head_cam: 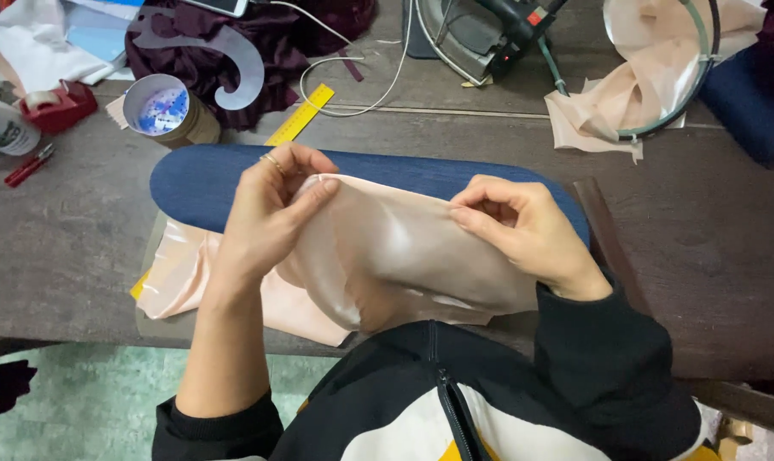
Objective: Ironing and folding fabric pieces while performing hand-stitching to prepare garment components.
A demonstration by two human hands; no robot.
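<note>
A piece of shiny peach satin fabric (pixel 387 256) lies draped over a long, blue padded sleeve board (pixel 190 179) in front of me. My left hand (pixel 271 213), with a ring on one finger, pinches the fabric's upper edge at the left. My right hand (pixel 523 226) pinches the same edge further right, holding it taut between the two hands. The fabric's lower part hangs toward my dark jacket.
On the dark wooden table (pixel 62 248) sit a yellow ruler (pixel 300 115), a round tin (pixel 160 107), a clear french curve (pixel 233 60) on maroon cloth, red tape dispenser (pixel 58 107), red snips (pixel 28 166), an iron (pixel 481 30) with white cord, and more peach fabric (pixel 643 85).
</note>
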